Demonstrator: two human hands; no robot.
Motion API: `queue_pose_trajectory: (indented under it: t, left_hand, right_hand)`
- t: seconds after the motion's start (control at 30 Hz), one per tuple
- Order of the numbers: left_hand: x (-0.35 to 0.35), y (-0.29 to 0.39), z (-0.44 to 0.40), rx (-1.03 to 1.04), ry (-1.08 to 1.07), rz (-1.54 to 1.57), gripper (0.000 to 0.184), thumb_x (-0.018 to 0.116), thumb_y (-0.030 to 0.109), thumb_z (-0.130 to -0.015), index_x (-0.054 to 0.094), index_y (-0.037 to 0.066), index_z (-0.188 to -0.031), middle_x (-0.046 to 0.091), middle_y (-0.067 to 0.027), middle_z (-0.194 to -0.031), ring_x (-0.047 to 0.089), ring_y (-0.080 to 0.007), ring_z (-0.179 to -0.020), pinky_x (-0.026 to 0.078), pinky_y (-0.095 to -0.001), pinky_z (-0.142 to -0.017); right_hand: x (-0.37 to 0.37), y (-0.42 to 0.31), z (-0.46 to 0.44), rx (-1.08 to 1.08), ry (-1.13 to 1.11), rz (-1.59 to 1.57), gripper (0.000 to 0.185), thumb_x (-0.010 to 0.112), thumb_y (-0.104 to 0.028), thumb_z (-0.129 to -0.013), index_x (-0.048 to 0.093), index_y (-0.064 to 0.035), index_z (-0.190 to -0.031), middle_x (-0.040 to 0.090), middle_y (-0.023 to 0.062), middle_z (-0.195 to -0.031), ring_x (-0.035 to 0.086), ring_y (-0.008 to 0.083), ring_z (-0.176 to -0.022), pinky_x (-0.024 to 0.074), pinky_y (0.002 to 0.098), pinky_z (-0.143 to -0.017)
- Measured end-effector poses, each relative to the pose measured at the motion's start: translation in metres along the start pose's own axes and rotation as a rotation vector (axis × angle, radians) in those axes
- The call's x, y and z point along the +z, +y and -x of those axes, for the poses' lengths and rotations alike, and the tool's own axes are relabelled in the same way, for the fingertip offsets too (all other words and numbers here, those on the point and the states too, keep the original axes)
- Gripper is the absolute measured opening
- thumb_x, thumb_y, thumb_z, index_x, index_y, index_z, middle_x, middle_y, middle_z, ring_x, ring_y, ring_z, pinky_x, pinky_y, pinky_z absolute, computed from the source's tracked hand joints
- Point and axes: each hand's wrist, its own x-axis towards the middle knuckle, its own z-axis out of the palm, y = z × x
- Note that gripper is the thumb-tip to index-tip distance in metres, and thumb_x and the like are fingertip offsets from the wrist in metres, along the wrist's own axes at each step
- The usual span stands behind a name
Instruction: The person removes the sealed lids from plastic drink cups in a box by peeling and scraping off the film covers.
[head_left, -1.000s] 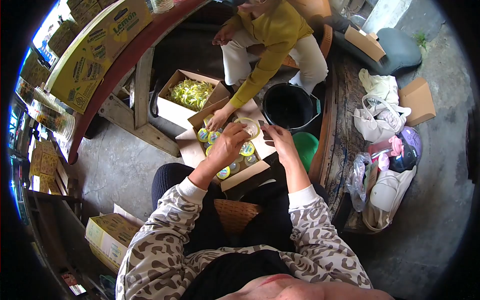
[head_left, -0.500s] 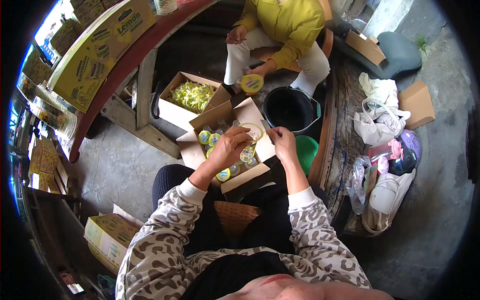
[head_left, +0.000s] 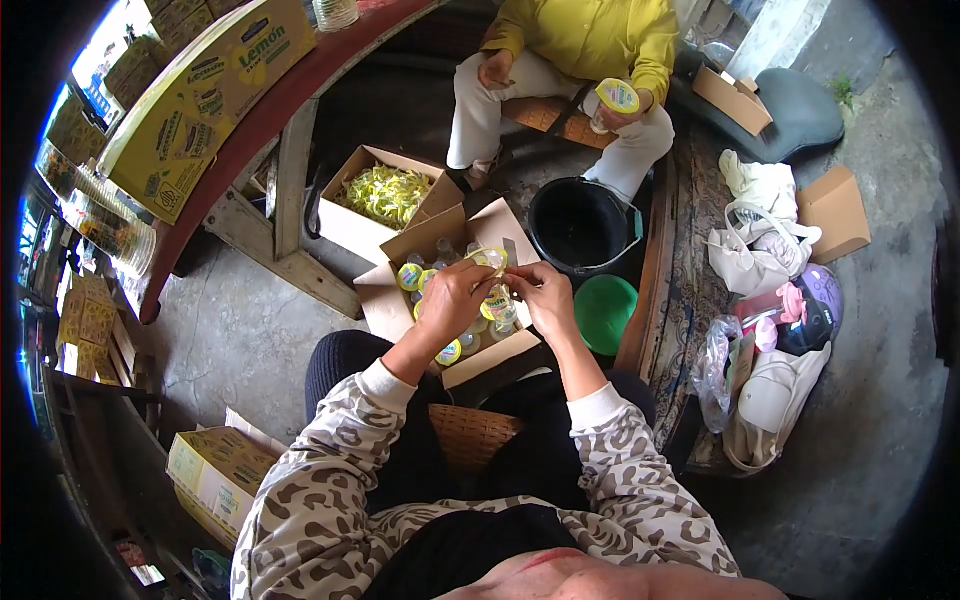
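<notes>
My left hand (head_left: 452,298) is closed around a clear plastic cup (head_left: 488,257) with a yellow rim, held tilted above the open carton. My right hand (head_left: 543,300) meets it at the cup's edge, thumb and fingers pinched together; what lies between them is too small to make out. Below, the open cardboard box (head_left: 497,362) contains several clear cups with yellow-printed lids (head_left: 449,352). My hands partly cover these cups.
Beyond stands a box of yellow-green strips (head_left: 388,195). A black bucket (head_left: 574,262) and a green basin (head_left: 606,318) are at right. Opposite, a person in a yellow top (head_left: 590,40) holds a lidded cup (head_left: 617,97). Bags (head_left: 755,250) lie far right.
My right hand has moved left to the cup's edge, and the cup has tilted and shifted slightly left. The other person's lidded cup has moved up and right.
</notes>
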Motion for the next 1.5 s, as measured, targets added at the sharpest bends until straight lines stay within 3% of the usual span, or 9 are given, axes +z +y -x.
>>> queue_pose_trajectory:
  t: [0.1, 0.6, 1.0, 1.2, 1.3, 1.4, 1.47, 1.5]
  left_hand:
    - [0.004, -0.003, 0.002, 0.045, -0.002, -0.001, 0.017, 0.073, 0.010, -0.082, 0.072, 0.001, -0.097, 0.070, -0.0153, -0.091, 0.068, -0.0327, -0.083, 0.053, -0.0381, -0.073]
    - [-0.002, 0.001, -0.001, 0.098, -0.007, 0.108, 0.023, 0.070, 0.004, -0.080, 0.071, -0.002, -0.102, 0.070, -0.0168, -0.094, 0.069, -0.0336, -0.085, 0.054, -0.0378, -0.074]
    - [-0.017, 0.004, -0.007, 0.130, 0.145, 0.020, 0.017, 0.076, 0.009, -0.077, 0.070, -0.002, -0.089, 0.067, -0.0152, -0.086, 0.065, -0.0321, -0.079, 0.052, -0.0395, -0.072]
    - [-0.020, 0.006, -0.007, 0.097, 0.160, 0.004, 0.021, 0.078, 0.016, -0.076, 0.069, -0.001, -0.083, 0.063, -0.0137, -0.082, 0.062, -0.0330, -0.080, 0.051, -0.0413, -0.069]
    - [-0.026, 0.011, -0.007, 0.118, 0.171, -0.017, 0.022, 0.081, 0.014, -0.074, 0.068, -0.001, -0.083, 0.062, -0.0125, -0.078, 0.062, -0.0289, -0.077, 0.050, -0.0393, -0.067]
    - [-0.030, 0.013, -0.006, 0.105, 0.140, -0.020, 0.026, 0.083, 0.014, -0.072, 0.067, 0.000, -0.088, 0.061, -0.0111, -0.081, 0.062, -0.0276, -0.081, 0.051, -0.0383, -0.069]
    - [-0.029, 0.012, -0.005, 0.136, 0.182, -0.037, 0.040, 0.085, 0.012, -0.069, 0.065, 0.002, -0.102, 0.060, -0.0128, -0.101, 0.062, -0.0282, -0.095, 0.053, -0.0379, -0.077]
    - [-0.030, 0.012, -0.004, 0.136, 0.181, -0.037, 0.040, 0.085, 0.012, -0.069, 0.065, 0.002, -0.102, 0.060, -0.0128, -0.101, 0.062, -0.0282, -0.095, 0.053, -0.0379, -0.077]
  right_hand:
    - [-0.001, -0.004, 0.001, -0.096, 0.033, 0.072, 0.016, 0.076, -0.010, -0.083, 0.073, 0.0030, -0.093, 0.066, 0.0126, -0.087, 0.068, 0.0188, -0.075, 0.0518, 0.0289, -0.068]
    - [-0.010, -0.016, -0.001, -0.118, 0.195, 0.303, 0.016, 0.076, -0.013, -0.081, 0.072, 0.0028, -0.085, 0.067, 0.0154, -0.085, 0.068, 0.0258, -0.072, 0.0523, 0.0347, -0.069]
    - [-0.008, -0.010, -0.003, 0.030, 0.106, 0.292, 0.020, 0.075, -0.018, -0.083, 0.074, 0.0010, -0.086, 0.066, 0.0165, -0.082, 0.067, 0.0270, -0.070, 0.0507, 0.0369, -0.066]
    - [-0.004, -0.008, -0.002, -0.022, 0.090, 0.306, 0.020, 0.074, -0.019, -0.084, 0.074, 0.0012, -0.086, 0.066, 0.0160, -0.083, 0.067, 0.0265, -0.070, 0.0514, 0.0360, -0.067]
    - [-0.001, -0.002, -0.002, -0.017, 0.073, 0.327, 0.020, 0.074, -0.018, -0.084, 0.073, 0.0014, -0.087, 0.065, 0.0154, -0.084, 0.067, 0.0260, -0.070, 0.0518, 0.0357, -0.068]
    - [0.001, 0.008, 0.000, -0.076, 0.026, 0.296, 0.019, 0.074, -0.018, -0.084, 0.073, 0.0004, -0.088, 0.066, 0.0147, -0.087, 0.067, 0.0254, -0.072, 0.0520, 0.0352, -0.069]
    - [0.004, 0.015, 0.001, -0.077, 0.001, 0.304, 0.019, 0.074, -0.018, -0.084, 0.073, -0.0001, -0.089, 0.066, 0.0144, -0.088, 0.067, 0.0251, -0.073, 0.0521, 0.0349, -0.070]
    - [0.006, 0.016, 0.002, -0.078, -0.024, 0.309, 0.019, 0.073, -0.018, -0.084, 0.073, -0.0007, -0.090, 0.066, 0.0140, -0.089, 0.068, 0.0248, -0.074, 0.0521, 0.0345, -0.070]
